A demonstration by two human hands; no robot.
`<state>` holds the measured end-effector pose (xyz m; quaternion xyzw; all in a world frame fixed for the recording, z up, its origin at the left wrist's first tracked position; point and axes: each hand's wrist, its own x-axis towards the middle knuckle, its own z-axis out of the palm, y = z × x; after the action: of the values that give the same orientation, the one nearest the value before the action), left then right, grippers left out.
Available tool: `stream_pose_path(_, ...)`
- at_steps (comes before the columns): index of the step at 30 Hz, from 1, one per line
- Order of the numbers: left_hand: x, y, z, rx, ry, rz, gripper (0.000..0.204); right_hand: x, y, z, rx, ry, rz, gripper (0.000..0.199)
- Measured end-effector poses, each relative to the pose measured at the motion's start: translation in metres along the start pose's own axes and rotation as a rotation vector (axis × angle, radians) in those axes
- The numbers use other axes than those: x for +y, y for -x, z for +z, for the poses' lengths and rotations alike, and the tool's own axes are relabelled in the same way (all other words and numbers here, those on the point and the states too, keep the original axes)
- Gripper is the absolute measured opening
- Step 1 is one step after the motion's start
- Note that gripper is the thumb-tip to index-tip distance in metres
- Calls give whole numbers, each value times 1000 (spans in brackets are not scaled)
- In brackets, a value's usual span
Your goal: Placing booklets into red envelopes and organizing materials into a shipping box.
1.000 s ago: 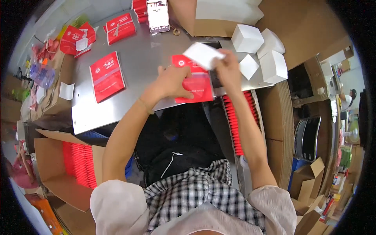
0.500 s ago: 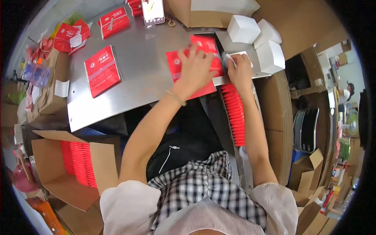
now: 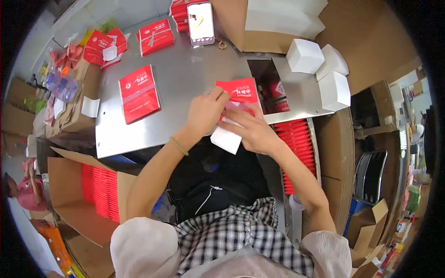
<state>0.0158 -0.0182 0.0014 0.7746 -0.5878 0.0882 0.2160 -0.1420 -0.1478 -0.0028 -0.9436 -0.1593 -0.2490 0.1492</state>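
A red flat packet [image 3: 242, 89] with white print lies at the table's near edge, between my hands. My left hand [image 3: 207, 110] is closed, its fingertips pinching the packet's left edge. From the right, my right hand [image 3: 252, 130] reaches over the packet's lower part, fingers bent together around a white paper slip [image 3: 225, 140]. The slip sticks out below the fingers, past the table edge. A pale pinkish strip [image 3: 235, 107] shows between the hands. My fingers hide part of the packet.
A metal table [image 3: 185, 76] carries another red packet [image 3: 139, 95], a phone [image 3: 201, 24] and small white boxes [image 3: 334, 91]. It has a rectangular opening [image 3: 265, 76] at right. Below stand a carton [image 3: 69, 185] of red packets and a row of red packets [image 3: 296, 143].
My right hand has come left from the white stack, bringing a white slip over the packet. The left hand has shifted to its left edge. The table opening is now uncovered.
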Motion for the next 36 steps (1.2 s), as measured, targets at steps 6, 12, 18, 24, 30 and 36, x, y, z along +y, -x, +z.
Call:
stream_pose_path(6, 37, 21, -2, 29, -5, 289, 21, 7, -6, 3, -87, 344, 416, 51)
stream_pose_path(12, 39, 17, -4, 7, 16, 121, 30, 18, -20, -10, -182, 192, 434, 42)
stream_pose_path(18, 97, 3, -1, 10, 409, 235, 35, 123, -39, -93, 474, 547, 844, 44)
stream_pose_path(24, 151, -11, 130, -289, 976, -59, 84, 173, -13, -84, -71, 579, 661, 42)
stream_pose_path(30, 161, -19, 90, -420, 866, 59, 63, 123, 45, -102, 373, 243, 585, 30)
stream_pose_path(36, 46, -2, 3, 11, 239, -13, 23, 120, 29, -129, 341, 211, 654, 20)
